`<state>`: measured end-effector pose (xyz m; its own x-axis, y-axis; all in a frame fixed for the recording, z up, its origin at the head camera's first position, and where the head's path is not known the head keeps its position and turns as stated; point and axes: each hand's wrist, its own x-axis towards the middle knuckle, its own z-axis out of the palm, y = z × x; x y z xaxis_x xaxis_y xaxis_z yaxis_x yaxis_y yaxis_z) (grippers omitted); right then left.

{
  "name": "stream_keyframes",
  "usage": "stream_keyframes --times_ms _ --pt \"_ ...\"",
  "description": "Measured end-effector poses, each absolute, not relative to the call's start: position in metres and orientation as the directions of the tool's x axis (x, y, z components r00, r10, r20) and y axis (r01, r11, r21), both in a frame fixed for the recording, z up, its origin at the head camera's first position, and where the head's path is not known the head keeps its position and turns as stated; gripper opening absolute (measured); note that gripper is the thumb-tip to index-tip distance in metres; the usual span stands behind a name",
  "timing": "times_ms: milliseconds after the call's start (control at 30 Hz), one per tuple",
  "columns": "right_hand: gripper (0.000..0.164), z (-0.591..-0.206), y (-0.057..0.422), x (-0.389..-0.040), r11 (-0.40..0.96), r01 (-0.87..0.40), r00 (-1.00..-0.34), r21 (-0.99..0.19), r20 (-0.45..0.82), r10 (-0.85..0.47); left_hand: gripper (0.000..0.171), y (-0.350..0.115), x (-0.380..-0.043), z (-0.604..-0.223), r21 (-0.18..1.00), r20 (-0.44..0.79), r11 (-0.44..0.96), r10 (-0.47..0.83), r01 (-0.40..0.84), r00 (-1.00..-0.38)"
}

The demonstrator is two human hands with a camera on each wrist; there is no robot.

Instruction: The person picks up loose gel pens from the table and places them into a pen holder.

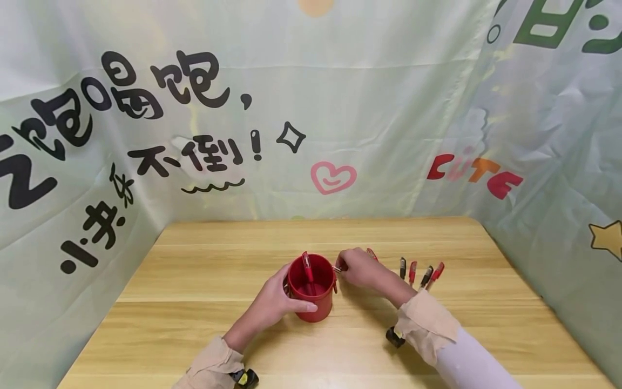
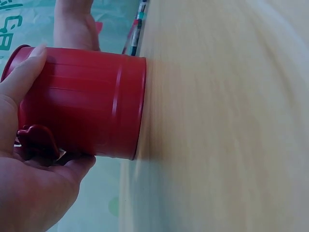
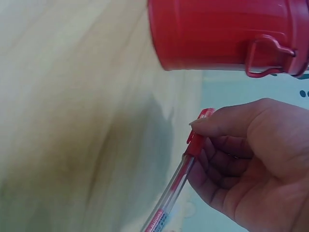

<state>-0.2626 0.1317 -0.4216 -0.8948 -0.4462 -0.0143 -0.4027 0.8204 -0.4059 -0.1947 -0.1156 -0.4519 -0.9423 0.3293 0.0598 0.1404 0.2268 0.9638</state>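
A small red bucket (image 1: 316, 310) stands upright on the table. Inside it leans a red-capped pen (image 1: 308, 265). My left hand (image 1: 277, 300) grips the bucket from the left, thumb across the near side and fingers round the far side. To the right of the bucket, my right hand (image 1: 362, 267) pinches another pen (image 3: 176, 179) by its red cap, between thumb and fingers. This pen has a clear barrel and slants in the right wrist view. A red wire ear (image 3: 263, 55) sticks out from the bucket's side, near that hand.
Several pens with black caps (image 1: 403, 267) and red caps (image 1: 438, 270) lie to the right, partly behind my right forearm. One more red cap (image 1: 372, 254) shows just past the right hand. Printed cloth (image 1: 389, 124) walls in the wooden table (image 1: 204, 281) at the back and sides.
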Motion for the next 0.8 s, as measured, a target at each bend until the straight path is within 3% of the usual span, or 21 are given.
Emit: stream_keyframes --times_ms 500,800 --pt "0.008 -0.398 0.136 -0.271 0.758 -0.444 -0.886 -0.477 0.109 -0.45 0.092 -0.114 -0.194 -0.451 0.964 0.05 0.231 0.317 0.128 -0.947" --pt "0.013 -0.374 0.137 -0.269 0.717 -0.425 -0.904 -0.553 0.219 -0.367 0.094 -0.114 -0.195 -0.452 0.966 0.052 0.223 0.316 0.128 -0.947"
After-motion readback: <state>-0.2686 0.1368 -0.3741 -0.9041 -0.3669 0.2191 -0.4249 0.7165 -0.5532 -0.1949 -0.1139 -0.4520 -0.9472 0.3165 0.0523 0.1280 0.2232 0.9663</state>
